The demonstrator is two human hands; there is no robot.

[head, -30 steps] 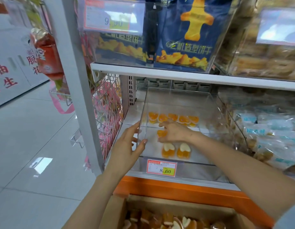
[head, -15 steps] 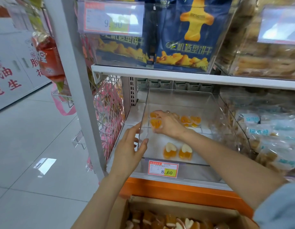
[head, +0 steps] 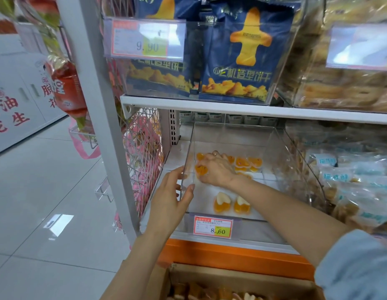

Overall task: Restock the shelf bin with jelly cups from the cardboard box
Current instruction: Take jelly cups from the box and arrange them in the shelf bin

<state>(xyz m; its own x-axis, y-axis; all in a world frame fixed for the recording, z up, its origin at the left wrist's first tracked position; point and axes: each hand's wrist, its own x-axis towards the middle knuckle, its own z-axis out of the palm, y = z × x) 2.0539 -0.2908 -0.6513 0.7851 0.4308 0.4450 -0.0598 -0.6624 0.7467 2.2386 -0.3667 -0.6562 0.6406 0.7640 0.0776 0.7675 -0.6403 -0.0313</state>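
A clear plastic shelf bin (head: pixel 272 146) sits on the middle shelf. Several orange jelly cups (head: pixel 249 163) line its back, and two heart-shaped cups (head: pixel 222 205) stand near its front. My right hand (head: pixel 216 169) reaches deep into the bin, palm down, fingers closed around an orange jelly cup (head: pixel 200 169) at the back left. My left hand (head: pixel 170 201) grips the bin's front left corner, thumb inside the wall. The cardboard box (head: pixel 238 276) with more jelly cups lies at the bottom of the view.
A price tag reading 8.60 (head: pixel 213 226) hangs on the bin's front. Blue biscuit bags (head: pixel 240 55) fill the shelf above. Bins of wrapped snacks (head: pixel 348 182) stand to the right. A grey shelf upright (head: pixel 97 109) and pink items behind mesh are at left, beside white floor tiles.
My right hand moved from the bin's middle to the back left with a jelly cup. My left hand stayed on the bin's corner. The view tilted slightly.
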